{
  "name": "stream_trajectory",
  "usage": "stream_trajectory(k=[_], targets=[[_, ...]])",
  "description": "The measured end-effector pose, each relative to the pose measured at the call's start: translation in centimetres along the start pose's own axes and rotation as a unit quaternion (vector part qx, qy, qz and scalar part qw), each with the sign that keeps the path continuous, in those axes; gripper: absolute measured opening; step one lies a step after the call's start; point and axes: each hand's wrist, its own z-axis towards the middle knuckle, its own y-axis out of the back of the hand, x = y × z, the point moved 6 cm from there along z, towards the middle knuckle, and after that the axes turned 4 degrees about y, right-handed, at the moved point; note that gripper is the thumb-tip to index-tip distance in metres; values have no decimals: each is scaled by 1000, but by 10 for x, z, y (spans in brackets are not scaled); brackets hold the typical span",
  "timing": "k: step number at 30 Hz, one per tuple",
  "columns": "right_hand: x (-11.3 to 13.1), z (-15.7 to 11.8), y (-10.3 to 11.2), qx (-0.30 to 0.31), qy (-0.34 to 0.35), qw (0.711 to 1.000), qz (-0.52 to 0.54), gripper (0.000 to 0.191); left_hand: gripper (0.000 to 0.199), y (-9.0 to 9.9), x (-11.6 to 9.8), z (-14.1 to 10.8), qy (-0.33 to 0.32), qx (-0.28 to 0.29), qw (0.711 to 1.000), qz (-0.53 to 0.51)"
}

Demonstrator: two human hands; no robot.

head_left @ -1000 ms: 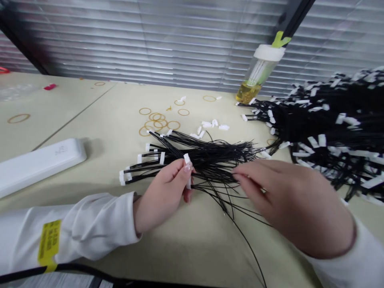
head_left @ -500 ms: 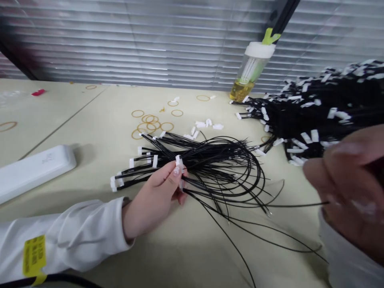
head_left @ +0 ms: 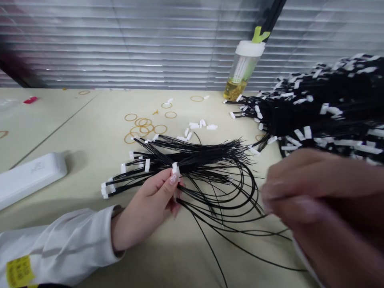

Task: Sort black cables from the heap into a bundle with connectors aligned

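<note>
Between thumb and fingers, my left hand (head_left: 153, 204) pinches a white connector (head_left: 175, 169) with several thin black wires running out of it to the right. Behind it lies a bundle of black cables (head_left: 195, 156) with white connectors on their left ends and loose wire tips on the right. My right hand (head_left: 318, 200) is large, blurred and close to the camera at the right. Its thumb and fingertips are pressed together near the end of a wire; what they hold, if anything, is too smeared to make out.
A big pile of black cables (head_left: 330, 108) with white connectors fills the right. A bottle (head_left: 244, 70) stands by the blinds. Rubber bands (head_left: 144, 124) and small white connectors (head_left: 211, 127) lie mid-table. A white device (head_left: 33, 176) is at the left.
My right hand has moved left, towards the wires, and looks larger. My left hand keeps its pinch on the connector. The whole view has shifted slightly.
</note>
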Motion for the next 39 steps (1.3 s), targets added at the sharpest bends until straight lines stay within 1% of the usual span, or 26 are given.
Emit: stream_trajectory(k=[1,3,6,9,14,20,26,33,39], targets=[[4,2,-6,7,2,1000,9,9,28,-1,0,0,-12,8,1000,24],[7,4,-20,31,5,999,-11,9,29,-2,-1,-2,-33,20,997,70],[-2,5,-40,84,-1,993,-82,16,28,-2,-3,-5,-53,19,991,124],[-12,4,-51,124,-6,987,-101,23,27,-1,-4,-7,-64,19,986,155],[-15,3,-50,150,-30,985,-77,21,28,-1,-5,-8,-67,16,987,148],[-16,2,-53,176,-26,983,-54,19,30,-4,-8,-9,-74,14,983,166],[-19,5,-54,171,-35,983,-51,18,30,-4,-8,-10,-70,19,979,190],[-18,6,-51,159,-28,986,-49,19,30,-5,-7,-8,-71,28,980,184],[-19,7,-54,165,-30,984,-62,21,30,-5,-7,-9,-69,26,978,197]])
